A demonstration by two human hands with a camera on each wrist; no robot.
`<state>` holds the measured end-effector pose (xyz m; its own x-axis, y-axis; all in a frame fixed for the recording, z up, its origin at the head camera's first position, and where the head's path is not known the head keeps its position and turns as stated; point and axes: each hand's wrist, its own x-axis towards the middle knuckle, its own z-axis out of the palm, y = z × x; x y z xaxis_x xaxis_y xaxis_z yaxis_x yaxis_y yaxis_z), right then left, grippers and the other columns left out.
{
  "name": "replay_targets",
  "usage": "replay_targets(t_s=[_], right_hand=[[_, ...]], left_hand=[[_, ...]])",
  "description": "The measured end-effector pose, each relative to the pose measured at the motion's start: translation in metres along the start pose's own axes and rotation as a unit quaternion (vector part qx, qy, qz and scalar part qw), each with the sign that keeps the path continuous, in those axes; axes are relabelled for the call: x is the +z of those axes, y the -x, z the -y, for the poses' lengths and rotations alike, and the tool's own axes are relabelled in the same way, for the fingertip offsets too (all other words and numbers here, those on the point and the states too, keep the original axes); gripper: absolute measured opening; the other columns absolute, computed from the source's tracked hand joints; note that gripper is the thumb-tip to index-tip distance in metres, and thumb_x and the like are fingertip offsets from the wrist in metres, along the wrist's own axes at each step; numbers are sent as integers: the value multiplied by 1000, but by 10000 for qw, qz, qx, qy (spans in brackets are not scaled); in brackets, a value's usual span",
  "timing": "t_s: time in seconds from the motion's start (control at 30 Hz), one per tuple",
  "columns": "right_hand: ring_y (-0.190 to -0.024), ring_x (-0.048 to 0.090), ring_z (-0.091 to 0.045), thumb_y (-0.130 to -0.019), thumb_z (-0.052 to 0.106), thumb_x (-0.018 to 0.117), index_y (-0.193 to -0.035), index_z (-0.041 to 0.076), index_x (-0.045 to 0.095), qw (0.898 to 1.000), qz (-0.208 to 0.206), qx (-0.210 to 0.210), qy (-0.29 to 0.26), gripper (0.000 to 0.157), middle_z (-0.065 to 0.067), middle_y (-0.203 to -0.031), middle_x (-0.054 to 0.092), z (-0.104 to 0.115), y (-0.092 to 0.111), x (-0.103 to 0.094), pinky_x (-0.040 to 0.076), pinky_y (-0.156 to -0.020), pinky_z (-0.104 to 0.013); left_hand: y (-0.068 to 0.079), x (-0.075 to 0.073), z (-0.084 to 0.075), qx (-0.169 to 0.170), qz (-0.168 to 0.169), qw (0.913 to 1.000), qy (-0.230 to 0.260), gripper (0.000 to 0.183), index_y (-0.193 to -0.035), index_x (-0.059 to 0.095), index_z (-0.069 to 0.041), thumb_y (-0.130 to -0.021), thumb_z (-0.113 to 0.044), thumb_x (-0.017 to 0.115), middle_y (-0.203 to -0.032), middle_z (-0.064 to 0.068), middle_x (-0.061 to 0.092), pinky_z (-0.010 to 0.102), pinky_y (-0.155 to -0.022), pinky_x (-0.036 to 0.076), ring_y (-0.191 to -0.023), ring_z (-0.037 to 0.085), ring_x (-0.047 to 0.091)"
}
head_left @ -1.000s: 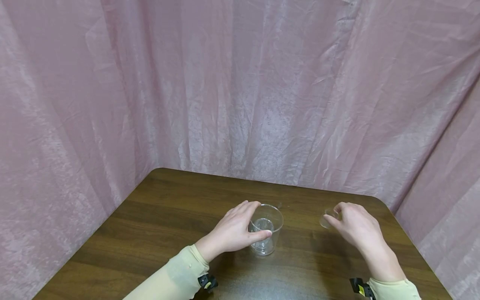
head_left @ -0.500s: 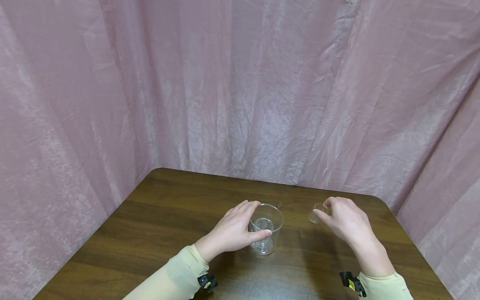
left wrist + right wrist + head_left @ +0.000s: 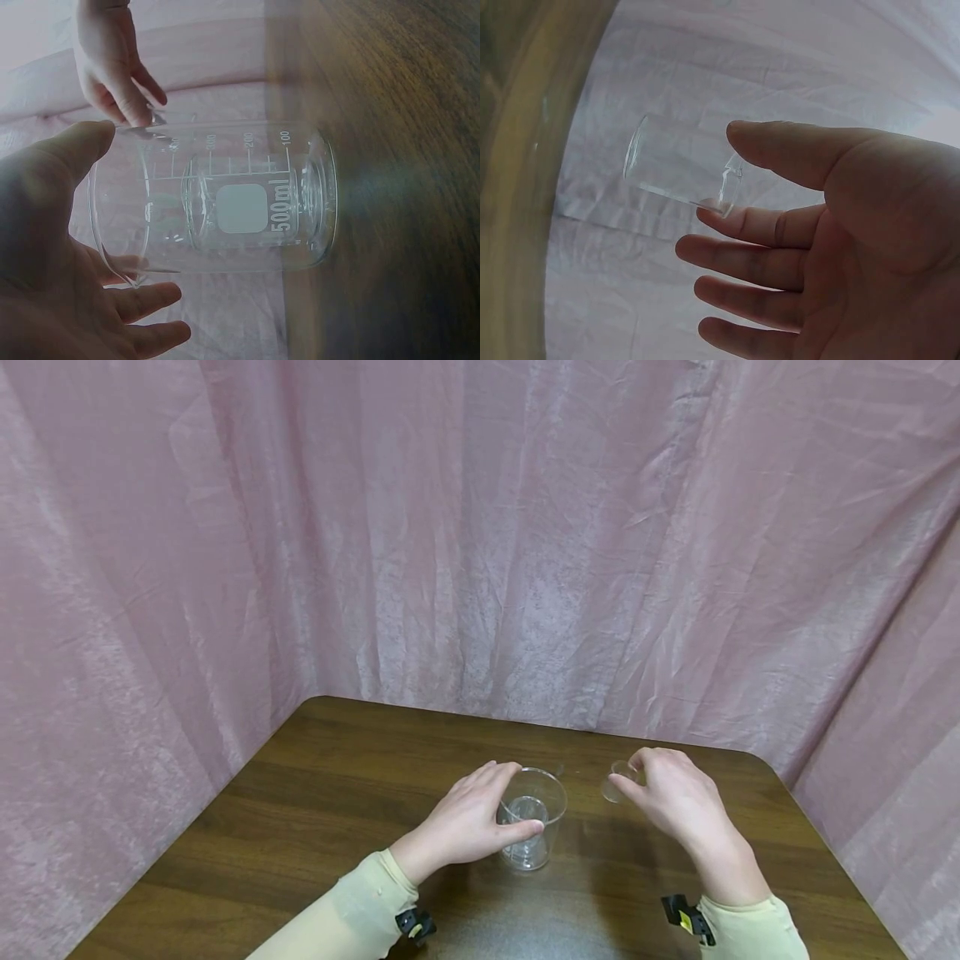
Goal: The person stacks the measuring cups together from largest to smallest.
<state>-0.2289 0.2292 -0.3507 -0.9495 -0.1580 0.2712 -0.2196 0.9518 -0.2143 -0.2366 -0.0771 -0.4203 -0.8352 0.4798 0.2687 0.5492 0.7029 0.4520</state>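
My left hand (image 3: pixel 465 818) holds a clear 500 ml glass beaker (image 3: pixel 553 831) near its rim, thumb on one side and fingers on the other. The beaker (image 3: pixel 300 251) stands upright on the table, with white graduations and print. A smaller clear glass vessel (image 3: pixel 528 810) is nested inside it. To the right, my right hand (image 3: pixel 678 797) pinches a small clear glass beaker (image 3: pixel 612 789) by its rim between thumb and index finger. In the right wrist view this small beaker (image 3: pixel 679 161) looks bare inside, and the other fingers (image 3: pixel 739 262) extend below it.
The brown wooden table (image 3: pixel 360 768) has rounded far corners. Pink velvet curtains (image 3: pixel 480 543) hang behind it and on both sides. Black wrist devices (image 3: pixel 415 924) sit at the pale sleeves (image 3: pixel 345 910).
My right hand has moved left and slightly farther back with the small beaker, closer to the large one. The left hand and the large beaker have stayed put.
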Motion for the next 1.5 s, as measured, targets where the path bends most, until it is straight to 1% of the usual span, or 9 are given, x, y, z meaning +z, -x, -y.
replay_targets(t_s=[0.17, 0.33, 0.43, 0.67, 0.77, 0.97, 1.07, 1.23, 1.5], right_hand=[[-118, 68, -47, -100, 41, 78, -117, -1, 78, 9999, -75, -52, -69, 46, -21, -119, 76, 8, -4, 0, 57, -89, -67], [-120, 67, -47, -101, 41, 78, -118, -1, 77, 9998, -71, -59, -181, 46, -22, -120, 76, 14, -5, 0, 57, -90, -67], [-119, 67, -47, -100, 41, 79, -117, -1, 77, 9997, -140, -77, -209, 45, -21, -119, 76, 16, -5, -1, 57, -90, -67], [-117, 67, -44, -100, 38, 81, -114, 2, 77, 9983, -479, -166, -300, 39, -17, -116, 77, 23, -2, -3, 57, -89, -65], [-117, 68, -43, -100, 38, 81, -113, 3, 77, 9969, -642, -223, -389, 38, -16, -117, 77, 28, -1, -2, 57, -88, -64], [-121, 67, -42, -100, 38, 82, -113, 4, 77, 9945, -860, -331, -492, 37, -16, -119, 77, 36, 0, 3, 58, -90, -63], [-121, 68, -42, -100, 39, 82, -112, 5, 76, 9926, -1015, -382, -537, 36, -15, -118, 78, 40, 0, 5, 58, -89, -63], [-121, 69, -42, -101, 37, 82, -114, 3, 77, 9883, -1309, -471, -633, 37, -16, -118, 79, 45, -1, 7, 59, -91, -63], [-117, 70, -37, -100, 35, 84, -114, 4, 76, 9847, -1448, -586, -772, 35, -13, -115, 79, 55, -3, 14, 59, -90, -59]], left_hand=[[0, 0, 0, 3, -2, 10000, -14, 93, -165, 47, -8, -99, -69, 70, -166, 11, 52, 61, -127, 35, -159, 38, 40], [0, 0, 0, 14, 7, 10000, -1, 93, -165, 47, -7, -100, -69, 70, -166, 11, 52, 62, -127, 35, -159, 39, 40], [-1, 0, 0, 24, 15, 10000, 0, 93, -165, 47, -7, -100, -68, 70, -166, 11, 52, 63, -127, 35, -159, 40, 40], [-1, -1, -1, 42, -22, 10000, -17, 91, -165, 47, -9, -99, -68, 71, -165, 11, 53, 63, -126, 35, -159, 39, 40], [-1, 0, 0, 77, -54, 9999, -35, 90, -164, 48, -10, -99, -68, 71, -164, 10, 54, 64, -126, 36, -158, 40, 41], [-1, 0, 1, 76, -46, 10000, -21, 90, -164, 48, -9, -99, -68, 71, -164, 11, 54, 64, -126, 36, -158, 40, 41], [-1, 0, 1, 66, -39, 10000, -17, 91, -164, 48, -8, -99, -68, 71, -165, 11, 54, 64, -126, 36, -158, 40, 41], [-2, 1, 1, 66, -50, 10000, 11, 91, -164, 48, -8, -100, -67, 71, -165, 11, 54, 64, -126, 36, -158, 40, 41], [-2, 1, 1, 43, -37, 10000, 14, 91, -165, 47, -8, -100, -68, 71, -166, 11, 53, 63, -126, 35, -159, 41, 40]])
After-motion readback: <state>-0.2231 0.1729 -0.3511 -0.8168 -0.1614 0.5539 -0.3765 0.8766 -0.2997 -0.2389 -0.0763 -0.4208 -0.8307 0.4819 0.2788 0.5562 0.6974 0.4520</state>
